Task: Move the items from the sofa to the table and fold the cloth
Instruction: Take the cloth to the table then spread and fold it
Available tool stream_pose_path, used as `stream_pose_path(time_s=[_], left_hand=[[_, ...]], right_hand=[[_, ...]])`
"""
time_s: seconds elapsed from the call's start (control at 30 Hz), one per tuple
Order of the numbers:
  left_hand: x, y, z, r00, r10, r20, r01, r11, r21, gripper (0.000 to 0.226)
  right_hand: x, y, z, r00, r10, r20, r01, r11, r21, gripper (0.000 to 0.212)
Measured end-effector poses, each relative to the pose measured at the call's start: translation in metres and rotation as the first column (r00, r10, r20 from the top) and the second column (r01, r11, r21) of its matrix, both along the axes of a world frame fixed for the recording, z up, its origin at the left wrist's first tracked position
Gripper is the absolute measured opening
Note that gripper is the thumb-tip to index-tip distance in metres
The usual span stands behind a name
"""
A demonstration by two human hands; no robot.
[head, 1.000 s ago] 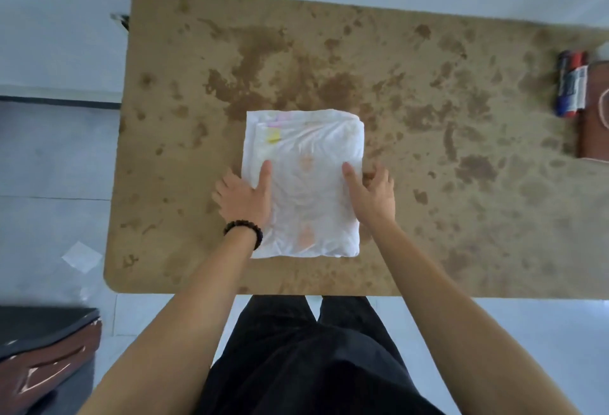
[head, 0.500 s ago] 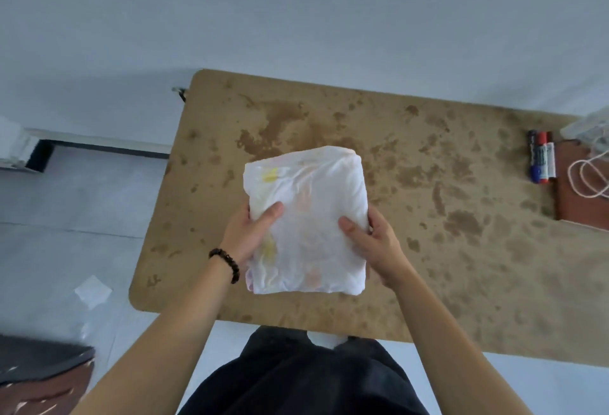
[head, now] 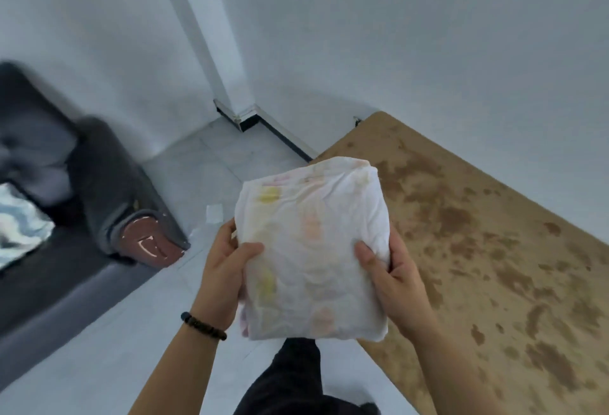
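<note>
A folded white cloth (head: 313,246) with faint yellow and pink prints is lifted in front of me, off the table. My left hand (head: 224,279) grips its left edge, thumb on top and fingers underneath. My right hand (head: 392,276) grips its right edge the same way. The brown stained table (head: 494,250) lies to the right, its left end under the cloth. The dark grey sofa (head: 82,217) stands at the left.
A patterned cushion (head: 19,227) lies on the sofa seat at the far left. The sofa's glossy brown arm end (head: 148,243) juts toward me. A small white scrap (head: 215,213) lies on the pale tiled floor (head: 131,348) between sofa and table. White walls meet at a corner behind.
Both hands gripped the folded cloth and lifted it off the table. My view has swung left, bringing the sofa into sight and losing the markers at the table's right end.
</note>
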State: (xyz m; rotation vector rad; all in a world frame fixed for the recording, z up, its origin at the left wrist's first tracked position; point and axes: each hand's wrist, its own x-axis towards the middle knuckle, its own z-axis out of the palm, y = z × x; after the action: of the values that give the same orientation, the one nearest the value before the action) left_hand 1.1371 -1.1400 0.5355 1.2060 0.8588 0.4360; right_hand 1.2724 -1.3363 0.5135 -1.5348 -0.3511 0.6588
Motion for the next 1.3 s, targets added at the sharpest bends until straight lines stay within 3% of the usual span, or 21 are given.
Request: stream_pose_path(time_s=[0.17, 0.33, 0.5, 0.7, 0.87, 1.0, 1.1, 1.3], left_hand=[[-0.098, 0.02, 0.019, 0.97, 0.228, 0.084, -0.235, 0.968, 0.087, 0.051], [-0.178, 0.062, 0.024, 0.886, 0.44, 0.146, -0.46, 0.875, 0.149, 0.055], [-0.246, 0.14, 0.01, 0.803, 0.57, 0.173, -0.594, 0.786, 0.168, 0.064], [-0.299, 0.263, 0.02, 0.784, 0.583, 0.214, -0.619, 0.759, 0.201, 0.059], [-0.308, 0.347, 0.024, 0.82, 0.533, 0.211, -0.571, 0.789, 0.228, 0.055], [-0.301, 0.419, 0.006, 0.848, 0.51, 0.142, -0.529, 0.8, 0.284, 0.053], [-0.289, 0.48, -0.011, 0.851, 0.518, 0.093, -0.515, 0.785, 0.343, 0.04], [-0.266, 0.634, -0.041, 0.848, 0.528, -0.039, -0.464, 0.777, 0.424, 0.036]], right_hand=[[-0.052, 0.065, 0.009, 0.979, 0.195, 0.057, -0.192, 0.98, -0.053, 0.036], [-0.107, 0.153, 0.029, 0.901, 0.401, 0.164, -0.385, 0.915, -0.12, 0.04], [-0.165, 0.26, 0.033, 0.832, 0.535, 0.146, -0.534, 0.844, -0.048, 0.053], [-0.218, 0.393, 0.043, 0.797, 0.574, 0.189, -0.579, 0.815, -0.038, 0.051], [-0.227, 0.474, 0.048, 0.831, 0.529, 0.174, -0.53, 0.847, -0.045, 0.054], [-0.219, 0.538, 0.036, 0.852, 0.496, 0.167, -0.492, 0.868, -0.063, 0.053], [-0.208, 0.598, 0.018, 0.866, 0.48, 0.139, -0.474, 0.877, -0.078, 0.053], [-0.183, 0.764, -0.019, 0.857, 0.512, 0.064, -0.503, 0.857, -0.112, 0.052]])
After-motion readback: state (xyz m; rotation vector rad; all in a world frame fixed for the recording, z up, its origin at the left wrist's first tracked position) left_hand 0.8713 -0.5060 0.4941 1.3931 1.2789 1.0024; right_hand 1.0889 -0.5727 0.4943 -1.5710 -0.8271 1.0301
